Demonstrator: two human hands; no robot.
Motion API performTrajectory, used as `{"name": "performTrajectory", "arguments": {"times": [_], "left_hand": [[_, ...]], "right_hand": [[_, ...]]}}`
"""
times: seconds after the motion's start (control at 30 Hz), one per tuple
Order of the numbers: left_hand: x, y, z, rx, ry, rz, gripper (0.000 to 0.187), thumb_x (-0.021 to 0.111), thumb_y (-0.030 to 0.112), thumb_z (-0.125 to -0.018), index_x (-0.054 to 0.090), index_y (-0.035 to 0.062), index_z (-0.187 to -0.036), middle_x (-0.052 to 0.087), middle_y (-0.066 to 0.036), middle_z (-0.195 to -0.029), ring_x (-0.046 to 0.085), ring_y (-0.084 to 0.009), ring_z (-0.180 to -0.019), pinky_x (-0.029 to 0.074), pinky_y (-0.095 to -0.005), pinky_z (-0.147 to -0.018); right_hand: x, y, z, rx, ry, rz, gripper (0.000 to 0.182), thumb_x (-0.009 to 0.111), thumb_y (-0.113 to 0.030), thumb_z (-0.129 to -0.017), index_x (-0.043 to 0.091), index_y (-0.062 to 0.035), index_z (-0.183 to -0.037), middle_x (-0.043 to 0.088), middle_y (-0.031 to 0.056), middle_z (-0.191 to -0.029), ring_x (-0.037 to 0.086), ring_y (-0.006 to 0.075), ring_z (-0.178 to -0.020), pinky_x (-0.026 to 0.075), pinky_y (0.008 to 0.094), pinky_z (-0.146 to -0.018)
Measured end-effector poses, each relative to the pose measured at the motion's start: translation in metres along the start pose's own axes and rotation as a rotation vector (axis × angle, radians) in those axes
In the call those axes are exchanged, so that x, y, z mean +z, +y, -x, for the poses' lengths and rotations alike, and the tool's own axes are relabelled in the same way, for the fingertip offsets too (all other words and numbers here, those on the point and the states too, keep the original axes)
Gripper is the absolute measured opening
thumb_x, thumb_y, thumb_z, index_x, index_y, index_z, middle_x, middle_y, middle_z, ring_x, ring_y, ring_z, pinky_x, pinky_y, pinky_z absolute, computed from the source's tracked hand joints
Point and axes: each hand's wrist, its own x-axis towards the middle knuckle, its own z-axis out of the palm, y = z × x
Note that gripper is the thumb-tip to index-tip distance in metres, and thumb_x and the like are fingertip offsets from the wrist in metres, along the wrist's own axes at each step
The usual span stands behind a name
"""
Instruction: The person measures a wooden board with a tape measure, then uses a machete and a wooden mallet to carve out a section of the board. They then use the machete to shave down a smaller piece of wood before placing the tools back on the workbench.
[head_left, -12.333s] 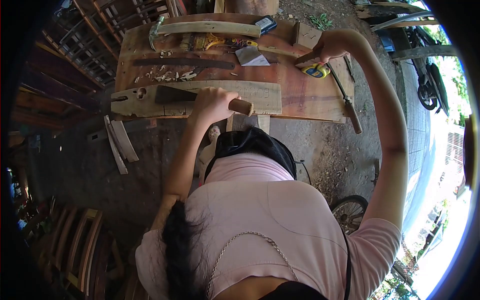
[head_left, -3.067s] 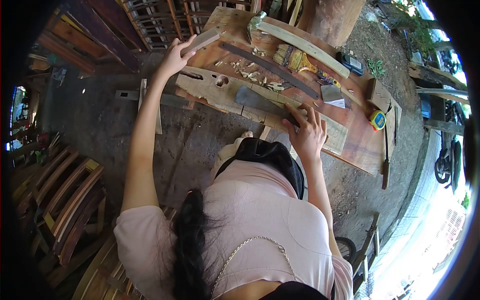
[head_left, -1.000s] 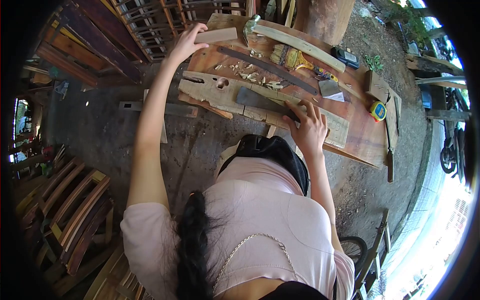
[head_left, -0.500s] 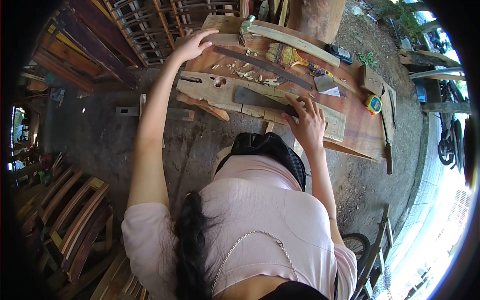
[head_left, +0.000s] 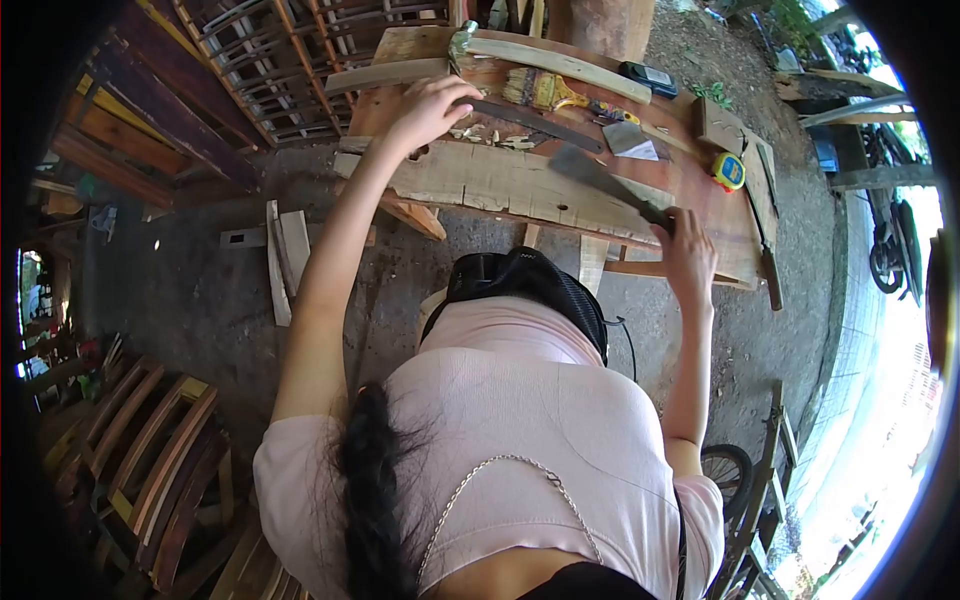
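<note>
My right hand (head_left: 690,252) is closed around the dark handle of a flat hand tool with a wide metal blade (head_left: 600,183). The blade points left over a thick wooden plank (head_left: 480,180) with holes and notches. Farther left, my left hand (head_left: 430,112) covers the left end of a long dark metal strip (head_left: 540,124) on the workbench (head_left: 690,205). Its fingers are curled and look closed on that end, though the contact is partly hidden. Wood chips lie near the strip.
Behind the strip are a hammer (head_left: 462,45), a paintbrush (head_left: 545,90), a scraper blade (head_left: 622,136) and a dark device (head_left: 648,78). A tape measure (head_left: 729,172) and a long-handled tool (head_left: 769,270) lie at the right. Curved wooden pieces (head_left: 150,440) are stacked at lower left.
My right hand has moved right, carrying the flat tool along and turning its blade. My left hand has come right and down from the wood piece onto the metal strip's end. The view has shifted slightly.
</note>
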Motion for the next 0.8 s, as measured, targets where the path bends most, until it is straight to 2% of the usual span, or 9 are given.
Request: {"name": "performTrajectory", "arguments": {"times": [0.03, 0.17, 0.2, 0.33, 0.5, 0.57, 0.63, 0.7, 0.8], "left_hand": [[0.010, 0.003, -0.005, 0.070, 0.041, -0.049, 0.021, 0.056, 0.024, -0.085, 0.060, 0.0175, -0.104, 0.060, 0.001, -0.102, 0.058, -0.0198, -0.095, 0.045, -0.0346, -0.085], [0.018, 0.036, -0.021, 0.097, -0.021, -0.078, 0.023, 0.058, 0.021, -0.083, 0.060, 0.0174, -0.105, 0.059, 0.001, -0.106, 0.058, -0.0206, -0.095, 0.046, -0.0341, -0.084], [0.020, 0.046, -0.025, 0.104, -0.008, -0.036, 0.024, 0.058, 0.022, -0.082, 0.060, 0.0174, -0.105, 0.059, 0.001, -0.106, 0.058, -0.0207, -0.095, 0.046, -0.0341, -0.083], [0.033, 0.086, -0.048, 0.201, -0.008, 0.059, 0.022, 0.059, 0.022, -0.082, 0.060, 0.0177, -0.103, 0.059, 0.001, -0.104, 0.059, -0.0209, -0.094, 0.047, -0.0350, -0.082], [0.048, 0.139, -0.069, 0.294, -0.023, 0.215, 0.018, 0.058, 0.022, -0.083, 0.062, 0.0158, -0.099, 0.060, 0.001, -0.101, 0.059, -0.0218, -0.093, 0.048, -0.0338, -0.082], [0.056, 0.159, -0.067, 0.361, 0.037, 0.279, 0.018, 0.058, 0.022, -0.083, 0.063, 0.0143, -0.099, 0.060, -0.002, -0.103, 0.058, -0.0226, -0.095, 0.047, -0.0340, -0.083], [0.048, 0.192, -0.056, 0.208, -0.010, 0.639, 0.020, 0.056, 0.018, -0.085, 0.062, 0.0133, -0.103, 0.059, -0.004, -0.108, 0.057, -0.0231, -0.100, 0.046, -0.0343, -0.086], [0.042, 0.216, -0.055, 0.281, 0.010, 0.681, 0.019, 0.056, 0.015, -0.086, 0.062, 0.0100, -0.102, 0.059, -0.007, -0.108, 0.057, -0.0233, -0.101, 0.045, -0.0340, -0.087], [0.050, 0.243, -0.063, 0.314, 0.047, 0.770, 0.018, 0.055, 0.012, -0.086, 0.062, 0.0070, -0.102, 0.060, -0.008, -0.103, 0.058, -0.0228, -0.099, 0.045, -0.0327, -0.086]], "right_hand": [[-0.001, 0.011, 0.008, 0.091, 0.031, 0.025, 0.026, 0.061, -0.028, -0.080, 0.052, -0.0093, -0.097, 0.056, 0.0070, -0.086, 0.059, 0.0261, -0.079, 0.044, 0.0372, -0.066], [0.004, 0.048, 0.044, 0.324, 0.145, 0.082, 0.027, 0.055, -0.032, -0.085, 0.051, -0.0088, -0.099, 0.057, 0.0081, -0.087, 0.059, 0.0292, -0.077, 0.046, 0.0407, -0.062], [0.006, 0.054, 0.051, 0.407, 0.129, 0.064, 0.031, 0.050, -0.037, -0.087, 0.051, -0.0081, -0.098, 0.057, 0.0089, -0.088, 0.059, 0.0304, -0.078, 0.046, 0.0407, -0.061], [0.020, 0.069, 0.071, 0.602, 0.170, 0.121, 0.038, 0.044, -0.044, -0.088, 0.051, -0.0077, -0.098, 0.057, 0.0111, -0.090, 0.059, 0.0315, -0.082, 0.047, 0.0414, -0.063], [0.023, 0.078, 0.072, 0.651, 0.166, 0.156, 0.035, 0.047, -0.042, -0.087, 0.052, -0.0079, -0.096, 0.057, 0.0114, -0.090, 0.059, 0.0303, -0.084, 0.047, 0.0403, -0.065], [0.022, 0.080, 0.067, 0.556, 0.120, 0.240, 0.030, 0.052, -0.038, -0.086, 0.052, -0.0104, -0.097, 0.057, 0.0105, -0.089, 0.059, 0.0287, -0.084, 0.047, 0.0397, -0.066], [0.022, 0.086, 0.057, 0.532, 0.125, 0.228, 0.027, 0.054, -0.036, -0.084, 0.053, -0.0118, -0.096, 0.057, 0.0101, -0.088, 0.059, 0.0277, -0.084, 0.047, 0.0392, -0.067], [0.025, 0.093, 0.045, 0.509, 0.129, 0.217, 0.025, 0.056, -0.035, -0.083, 0.055, -0.0132, -0.096, 0.057, 0.0096, -0.088, 0.059, 0.0266, -0.083, 0.047, 0.0386, -0.067], [0.031, 0.102, 0.026, 0.454, 0.246, 0.205, 0.023, 0.057, -0.033, -0.082, 0.058, -0.0155, -0.096, 0.056, 0.0077, -0.087, 0.058, 0.0238, -0.084, 0.045, 0.0364, -0.071]]}}
